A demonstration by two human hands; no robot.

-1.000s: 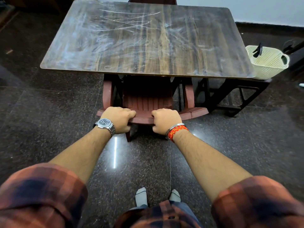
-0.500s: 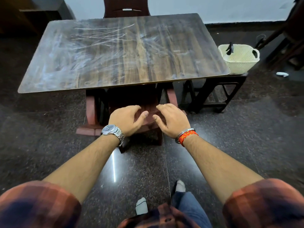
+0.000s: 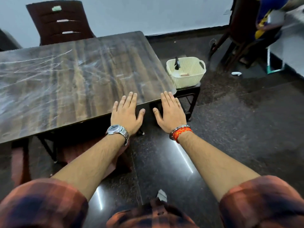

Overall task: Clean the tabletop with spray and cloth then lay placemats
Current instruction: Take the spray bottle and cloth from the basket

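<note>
Both hands are empty with fingers spread: the left hand (image 3: 125, 113) over the near edge of the smeared desk (image 3: 69, 79), the right hand (image 3: 171, 111) at its near right corner.

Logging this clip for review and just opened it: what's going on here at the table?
A person stands at the near right corner of a smeared wooden table, both hands open and empty. The left hand and right hand hover flat near the table's edge, holding nothing. A cream basket sits on a low stand beside the table, with a dark spray nozzle sticking up from it. No cloth or placemat is on the tabletop, so cleaning has not started.
</note>
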